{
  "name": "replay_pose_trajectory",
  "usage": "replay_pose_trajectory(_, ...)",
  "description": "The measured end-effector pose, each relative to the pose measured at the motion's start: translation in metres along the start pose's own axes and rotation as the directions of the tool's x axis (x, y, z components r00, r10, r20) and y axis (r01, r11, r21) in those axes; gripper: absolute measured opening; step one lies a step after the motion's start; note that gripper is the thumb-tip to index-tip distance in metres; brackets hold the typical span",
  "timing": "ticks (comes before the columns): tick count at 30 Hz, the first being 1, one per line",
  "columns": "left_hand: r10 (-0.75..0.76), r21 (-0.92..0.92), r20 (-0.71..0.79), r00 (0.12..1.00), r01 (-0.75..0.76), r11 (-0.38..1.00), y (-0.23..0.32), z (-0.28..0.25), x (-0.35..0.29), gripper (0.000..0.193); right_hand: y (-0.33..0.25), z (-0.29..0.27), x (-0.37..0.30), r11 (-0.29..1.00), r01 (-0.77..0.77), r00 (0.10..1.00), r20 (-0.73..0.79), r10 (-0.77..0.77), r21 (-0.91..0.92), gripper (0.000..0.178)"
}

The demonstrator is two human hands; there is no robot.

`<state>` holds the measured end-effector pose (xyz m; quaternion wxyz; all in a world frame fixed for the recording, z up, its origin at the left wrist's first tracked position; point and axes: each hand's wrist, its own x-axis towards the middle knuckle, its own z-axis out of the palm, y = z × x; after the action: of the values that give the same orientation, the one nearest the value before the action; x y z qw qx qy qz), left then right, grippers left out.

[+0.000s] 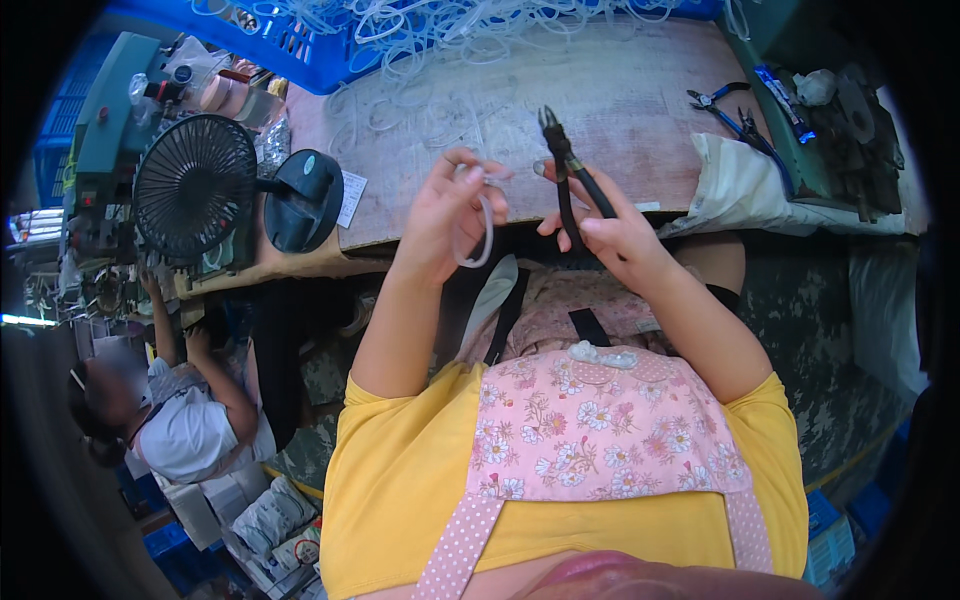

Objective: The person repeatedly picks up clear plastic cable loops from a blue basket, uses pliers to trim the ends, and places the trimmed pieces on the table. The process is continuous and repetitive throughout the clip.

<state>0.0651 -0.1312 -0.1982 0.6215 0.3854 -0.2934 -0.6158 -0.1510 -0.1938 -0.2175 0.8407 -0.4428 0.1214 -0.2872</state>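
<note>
My left hand (436,222) is closed, thumb and fingers pinching a looped piece of clear, whitish plastic tubing (488,238) that hangs below the fingertips. In my right hand (625,240) is a pair of cutting pliers (562,152) with dark handles. Their jaws point up and away from me, closed or nearly so, and stand apart from the tubing. Both hands are above the near edge of the workbench (620,110). More clear tubing (400,45) lies tangled at the far side of the bench, partly in a blue plastic crate (320,72).
On the left stand a black fan (195,185) and its dark base (303,200), beside a paper slip (350,198). At right lie more pliers (745,125) and a white plastic bag (740,180). Another person (195,430) sits working at the left.
</note>
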Motion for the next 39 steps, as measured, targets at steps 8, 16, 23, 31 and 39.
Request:
replay_pose_trajectory(8, 0.057, 0.754, 0.189, 0.98, -0.182, 0.631, -0.04, 0.043, -0.003, 0.063, -0.029, -0.005, -0.031, 0.9, 0.084, 0.99, 0.064, -0.124, 0.428, 0.074)
replay_pose_trajectory(16, 0.522, 0.158, 0.159, 0.838, -0.544, 0.824, -0.049, 0.05, -0.002, 0.061, -0.053, 0.015, -0.045, 0.858, 0.15, 0.959, -0.14, -0.247, -0.491, 0.073)
replay_pose_trajectory(23, 0.439, -0.432, -0.172, 0.882, -0.468, 0.771, -0.037, 0.056, -0.008, 0.043, -0.039, 0.031, -0.058, 0.016, 0.229, 0.939, 0.217, -0.267, -0.973, 0.069)
replay_pose_trajectory(31, 0.534, -0.439, -0.165, 0.829, -0.546, 0.713, -0.035, 0.059, -0.01, 0.042, -0.038, 0.036, -0.06, -0.12, 0.23, 0.94, 0.253, -0.231, -0.966, 0.068)
replay_pose_trajectory(39, 0.581, -0.427, -0.136, 0.803, -0.577, 0.697, -0.034, 0.061, -0.012, 0.042, -0.035, 0.037, -0.059, -0.119, 0.228, 0.94, 0.251, -0.231, -0.966, 0.064)
